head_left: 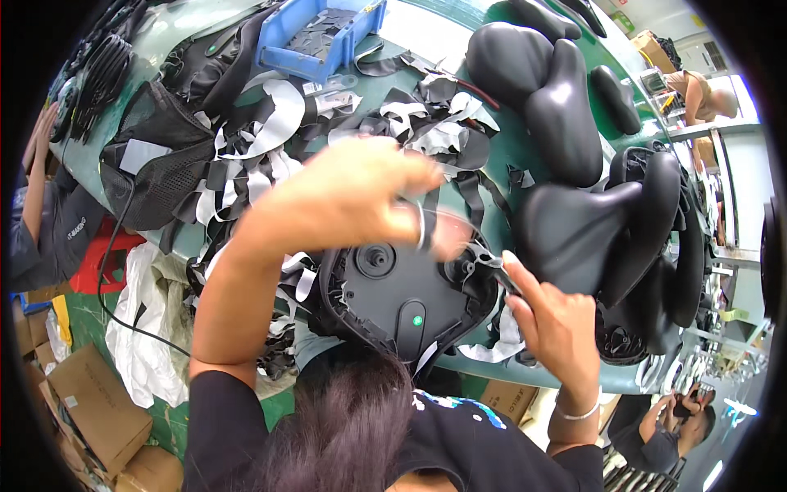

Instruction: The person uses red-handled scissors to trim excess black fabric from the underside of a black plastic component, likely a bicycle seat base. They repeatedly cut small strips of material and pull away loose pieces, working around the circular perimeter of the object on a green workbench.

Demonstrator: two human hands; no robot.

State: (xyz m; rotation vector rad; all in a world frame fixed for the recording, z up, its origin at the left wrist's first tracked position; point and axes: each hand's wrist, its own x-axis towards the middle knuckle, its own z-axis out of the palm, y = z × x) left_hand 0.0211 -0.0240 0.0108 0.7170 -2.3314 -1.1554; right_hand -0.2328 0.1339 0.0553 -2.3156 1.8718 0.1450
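A black bicycle saddle (369,305) lies with its underside up at the near table edge, showing round mounts and a green sticker. My left hand (352,193) hovers over its far edge, smeared by motion. A white band circles one of its fingers. A dark strip shows beside those fingers; whether they grip it I cannot tell. At the saddle's right rim, my right hand (553,324) is closed around a small hand tool (490,261) with a shiny metal tip and dark handle. The tool's exact kind is unclear.
Black and white material scraps (434,123) cover the table's middle. A blue bin (316,41) of cut pieces stands at the far side. Finished-looking black saddles (566,115) crowd the right. Black mesh bags (156,156) lie left; another person's arm (37,164) is beyond. Cardboard boxes (98,402) stand lower left.
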